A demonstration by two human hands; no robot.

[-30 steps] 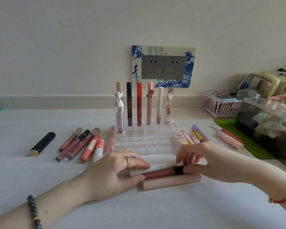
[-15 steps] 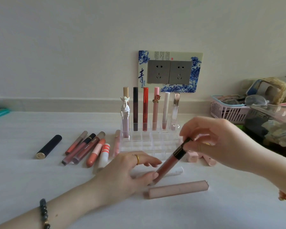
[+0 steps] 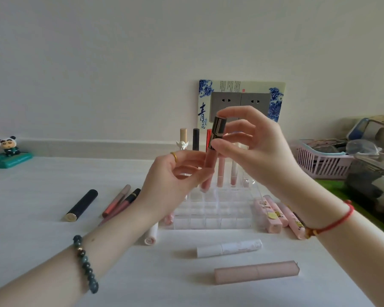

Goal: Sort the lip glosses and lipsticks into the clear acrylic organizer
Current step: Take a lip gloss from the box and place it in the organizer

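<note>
Both hands are up over the clear acrylic organizer (image 3: 213, 209), sharing 1 lip gloss (image 3: 210, 161) that stands nearly upright, its top leaning a touch toward 1 o'clock. The right hand (image 3: 257, 151) pinches the black-and-gold cap between thumb and forefinger, the other fingers loosely fanned behind it. The left hand (image 3: 175, 180), a gold ring on 1 finger, pinches the pink barrel lower down with thumb and fingertips, palm turned up. Behind them, several tubes stand in the organizer's back row, partly hidden. On the white table (image 3: 53, 240), at 6 o'clock from the organizer, lie a white tube (image 3: 228, 248) and, nearer still, a square dusty-pink tube (image 3: 256, 272). At 3 o'clock pink patterned lipsticks (image 3: 273, 216) lie bunched against its side; at 9 o'clock lies a navy lipstick (image 3: 81, 205).
</note>
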